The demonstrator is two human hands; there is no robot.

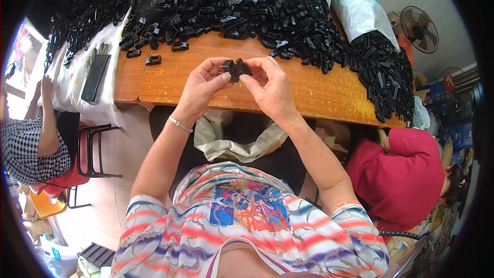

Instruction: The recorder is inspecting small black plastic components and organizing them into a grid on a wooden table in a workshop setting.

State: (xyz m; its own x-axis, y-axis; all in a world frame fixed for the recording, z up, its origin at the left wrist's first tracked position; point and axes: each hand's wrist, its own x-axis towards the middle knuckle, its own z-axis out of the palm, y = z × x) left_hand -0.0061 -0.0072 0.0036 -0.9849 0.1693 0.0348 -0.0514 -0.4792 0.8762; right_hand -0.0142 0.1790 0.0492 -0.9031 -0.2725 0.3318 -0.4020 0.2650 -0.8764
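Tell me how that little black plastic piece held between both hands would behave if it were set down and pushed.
The black plastic piece looks stiff and moulded, so it probably keeps its shape. Fingertips of the left hand and right hand pinch it easily, so it is likely light. Its blocky form suggests sliding on the wooden table, not rolling.

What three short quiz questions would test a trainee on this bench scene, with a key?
1. True or false: both hands grip the small black plastic part above the wooden table.
2. What lies heaped along the table's far edge? A) black plastic parts B) white cups C) red cloths
3. Which wrist wears a thin bracelet?

Key:
1. True: the left hand and right hand pinch it between their fingertips.
2. A: the pile of black plastic parts runs across the far side.
3. The left wrist.
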